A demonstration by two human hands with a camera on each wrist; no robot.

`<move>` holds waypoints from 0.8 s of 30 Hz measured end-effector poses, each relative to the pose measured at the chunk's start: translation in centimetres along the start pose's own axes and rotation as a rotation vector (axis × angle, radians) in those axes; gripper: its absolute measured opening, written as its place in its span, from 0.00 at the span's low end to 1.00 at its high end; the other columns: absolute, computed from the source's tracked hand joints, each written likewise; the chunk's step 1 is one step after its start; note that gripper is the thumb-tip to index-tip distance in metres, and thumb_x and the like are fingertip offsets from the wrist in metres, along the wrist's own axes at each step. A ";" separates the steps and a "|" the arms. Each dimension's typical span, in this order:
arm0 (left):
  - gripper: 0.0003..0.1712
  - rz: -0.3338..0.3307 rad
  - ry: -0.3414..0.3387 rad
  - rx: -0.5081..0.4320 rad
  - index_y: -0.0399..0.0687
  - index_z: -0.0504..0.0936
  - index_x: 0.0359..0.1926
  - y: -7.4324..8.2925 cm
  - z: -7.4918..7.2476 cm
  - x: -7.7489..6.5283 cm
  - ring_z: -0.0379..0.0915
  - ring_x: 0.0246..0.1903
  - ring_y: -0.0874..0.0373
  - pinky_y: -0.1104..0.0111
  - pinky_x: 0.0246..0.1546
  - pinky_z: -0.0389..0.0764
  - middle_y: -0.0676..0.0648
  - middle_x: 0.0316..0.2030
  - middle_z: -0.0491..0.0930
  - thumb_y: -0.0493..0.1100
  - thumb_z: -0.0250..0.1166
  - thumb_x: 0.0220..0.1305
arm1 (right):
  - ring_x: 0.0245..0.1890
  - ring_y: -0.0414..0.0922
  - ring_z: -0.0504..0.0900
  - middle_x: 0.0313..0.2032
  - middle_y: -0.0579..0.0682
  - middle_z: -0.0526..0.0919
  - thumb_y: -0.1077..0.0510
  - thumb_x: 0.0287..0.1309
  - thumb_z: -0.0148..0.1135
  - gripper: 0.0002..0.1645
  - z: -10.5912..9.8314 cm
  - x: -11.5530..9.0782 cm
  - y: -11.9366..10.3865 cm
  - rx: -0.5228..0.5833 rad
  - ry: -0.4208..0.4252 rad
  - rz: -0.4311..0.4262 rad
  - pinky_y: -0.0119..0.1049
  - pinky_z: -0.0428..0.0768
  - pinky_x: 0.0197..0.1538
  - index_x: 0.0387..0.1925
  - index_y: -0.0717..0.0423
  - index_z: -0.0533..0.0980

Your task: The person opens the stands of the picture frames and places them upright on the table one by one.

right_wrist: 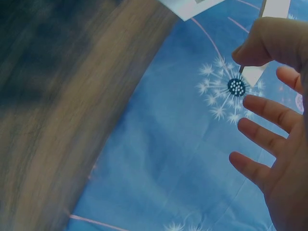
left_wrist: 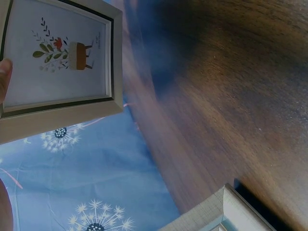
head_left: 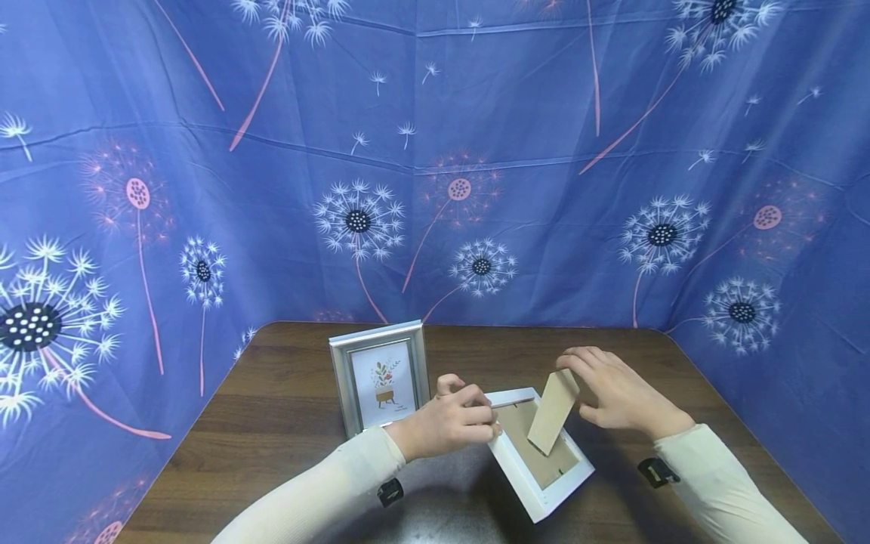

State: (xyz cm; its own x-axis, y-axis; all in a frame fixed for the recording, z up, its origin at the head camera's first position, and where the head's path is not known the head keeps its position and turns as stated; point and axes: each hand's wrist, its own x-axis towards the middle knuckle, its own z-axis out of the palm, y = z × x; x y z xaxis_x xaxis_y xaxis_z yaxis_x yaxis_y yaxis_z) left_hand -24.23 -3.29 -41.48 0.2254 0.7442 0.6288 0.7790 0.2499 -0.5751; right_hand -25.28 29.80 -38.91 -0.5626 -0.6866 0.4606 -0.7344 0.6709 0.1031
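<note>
My left hand grips the left edge of a white picture frame, tilted with its brown backing facing up. In the left wrist view, a fingertip shows at the border of this frame, whose front has a potted-flower print. My right hand is at the upper end of the frame's beige stand, which leans out from the backing. In the right wrist view, the thumb lies across the stand, with the other fingers spread below. The index finger's contact is partly hidden.
A silver picture frame with a similar flower print stands upright behind my left forearm. The wooden table meets a blue dandelion-patterned cloth at the back and sides. A black band is at my right wrist.
</note>
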 end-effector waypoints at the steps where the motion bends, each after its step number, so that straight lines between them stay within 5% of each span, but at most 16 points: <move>1: 0.06 -0.001 -0.001 -0.002 0.62 0.80 0.34 0.0 0.0 0.0 0.71 0.42 0.62 0.52 0.47 0.61 0.63 0.35 0.76 0.45 0.62 0.69 | 0.53 0.56 0.75 0.51 0.55 0.77 0.60 0.26 0.69 0.40 0.0 -0.1 0.1 0.001 0.007 0.004 0.56 0.74 0.49 0.52 0.58 0.74; 24: 0.06 -0.028 0.000 0.005 0.60 0.82 0.38 -0.1 -0.8 0.4 0.72 0.42 0.62 0.52 0.48 0.59 0.62 0.36 0.77 0.45 0.69 0.60 | 0.53 0.61 0.72 0.51 0.62 0.75 0.58 0.31 0.68 0.39 0.2 -2.5 2.6 -0.045 0.060 0.086 0.61 0.68 0.51 0.53 0.62 0.72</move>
State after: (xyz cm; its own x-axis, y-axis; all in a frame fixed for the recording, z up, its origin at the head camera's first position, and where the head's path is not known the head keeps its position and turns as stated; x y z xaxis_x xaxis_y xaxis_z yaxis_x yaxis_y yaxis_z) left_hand -23.79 -3.53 -40.77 0.2032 0.7372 0.6444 0.7823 0.2736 -0.5597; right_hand -25.86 33.24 -39.97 -0.5979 -0.6091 0.5212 -0.6659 0.7393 0.1000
